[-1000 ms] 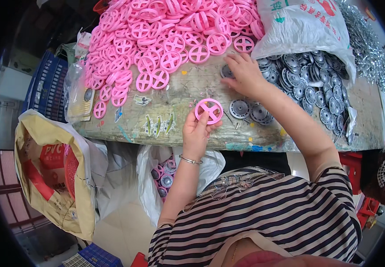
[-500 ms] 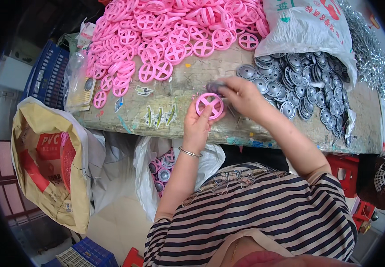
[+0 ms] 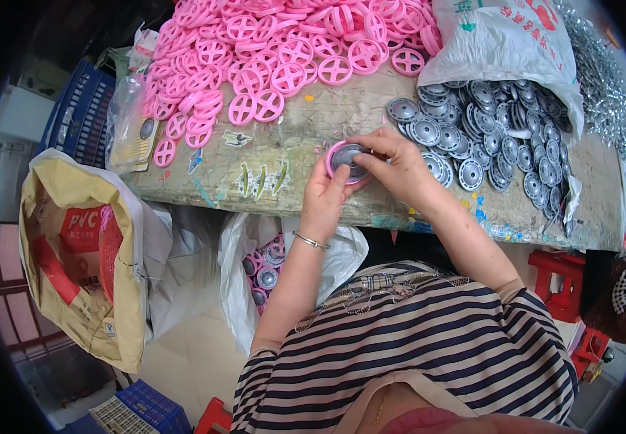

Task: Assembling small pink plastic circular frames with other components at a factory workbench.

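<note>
A gray disc (image 3: 349,156) is lying over a pink ring (image 3: 329,160), both sitting between the two grips above the desk (image 3: 298,141). The left grip (image 3: 324,189) is clamping the ring's left side, its thumb resting on the disc; the right grip (image 3: 398,163) is pinching the disc's right side. Rightward of the grips, a gray disc heap (image 3: 476,130) is spilling from a white sack (image 3: 497,54); beyond them, a pink ring pile (image 3: 284,54) is spreading. Below the left grip, a white bag (image 3: 235,264) is holding pink-and-gray wheels (image 3: 267,277).

The left hand (image 3: 326,189) grips, its thumb (image 3: 340,176) uppermost; the right hand (image 3: 394,160), just beside it, pinches between thumb and fingers (image 3: 372,140); both bare forearms (image 3: 466,230) slant inward toward each other.
</note>
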{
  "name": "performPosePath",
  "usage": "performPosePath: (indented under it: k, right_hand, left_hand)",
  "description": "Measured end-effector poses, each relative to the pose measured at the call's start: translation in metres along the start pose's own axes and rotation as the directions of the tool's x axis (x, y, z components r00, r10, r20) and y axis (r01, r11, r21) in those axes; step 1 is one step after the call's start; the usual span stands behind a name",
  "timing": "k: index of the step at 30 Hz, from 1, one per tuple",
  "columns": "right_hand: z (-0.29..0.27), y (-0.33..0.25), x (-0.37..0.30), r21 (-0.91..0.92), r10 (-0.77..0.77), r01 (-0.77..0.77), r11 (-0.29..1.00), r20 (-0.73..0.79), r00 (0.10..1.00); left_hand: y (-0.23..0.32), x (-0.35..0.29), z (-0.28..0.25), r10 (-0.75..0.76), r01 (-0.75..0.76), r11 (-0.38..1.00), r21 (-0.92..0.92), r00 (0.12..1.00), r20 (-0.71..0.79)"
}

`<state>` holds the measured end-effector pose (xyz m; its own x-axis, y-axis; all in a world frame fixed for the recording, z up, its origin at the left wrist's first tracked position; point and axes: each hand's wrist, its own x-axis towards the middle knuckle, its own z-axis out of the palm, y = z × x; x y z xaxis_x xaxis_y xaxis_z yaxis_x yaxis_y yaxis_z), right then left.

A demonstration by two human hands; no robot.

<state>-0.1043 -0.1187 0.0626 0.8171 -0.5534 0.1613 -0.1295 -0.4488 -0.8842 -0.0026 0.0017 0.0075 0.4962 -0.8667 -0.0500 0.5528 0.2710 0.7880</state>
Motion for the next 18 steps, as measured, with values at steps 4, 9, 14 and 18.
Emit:
performPosePath:
  k: [4,9,14,18]
  right_hand:
    - [0.011,0.006,0.003,-0.005,-0.094,0.094,0.996,-0.107,0.99]
    - [0.008,0.014,0.004,0.241,0.197,-0.229,0.943,0.152,0.969]
    - [0.007,0.014,0.002,0.213,0.23,-0.271,0.939,0.199,0.953]
    - [0.003,-0.002,0.006,0.219,0.214,-0.237,0.946,0.125,0.969]
  left_hand:
    - [0.003,0.0,0.0,-0.021,0.02,1.0,0.008,0.997,0.071]
    - [0.007,0.001,0.0,-0.04,0.038,0.999,0.03,0.996,0.079]
    - [0.006,0.002,0.0,-0.034,0.031,0.999,0.027,0.993,0.112]
    - [0.007,0.0,0.006,0.001,0.003,0.997,-0.076,0.998,0.056]
